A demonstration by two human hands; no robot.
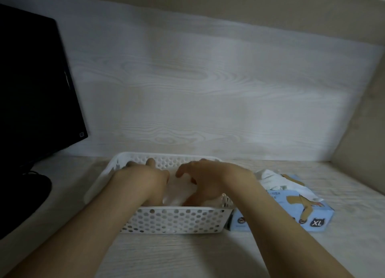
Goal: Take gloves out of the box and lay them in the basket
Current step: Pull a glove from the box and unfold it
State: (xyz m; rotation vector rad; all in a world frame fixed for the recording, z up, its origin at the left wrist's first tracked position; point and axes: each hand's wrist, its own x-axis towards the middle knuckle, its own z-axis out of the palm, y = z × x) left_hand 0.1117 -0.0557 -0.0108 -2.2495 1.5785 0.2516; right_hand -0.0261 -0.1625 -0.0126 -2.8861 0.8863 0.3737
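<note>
The left hand point(143, 177) lies flat in the basket point(177, 221) with its fingers stretched toward the far wall and its grip released. Its palm side is hidden. The right hand point(200, 179) sits just beside it, fingers bent down over the gloves point(179, 191). I cannot tell whether its grip pinches them or only presses, because the fingertips are blurred and the thumb sinks behind the near rim. The gloves are a pale, see-through layer on the basket floor, under and between both hands, probably more than one piece. Just right of the basket lies the blue box point(291, 206), with a white wad point(270, 179) bunched at its opening. The right forearm covers the box's left end. A black monitor point(31, 79) is cut off at the left edge of the frame. All stand on the table point(187, 257).
</note>
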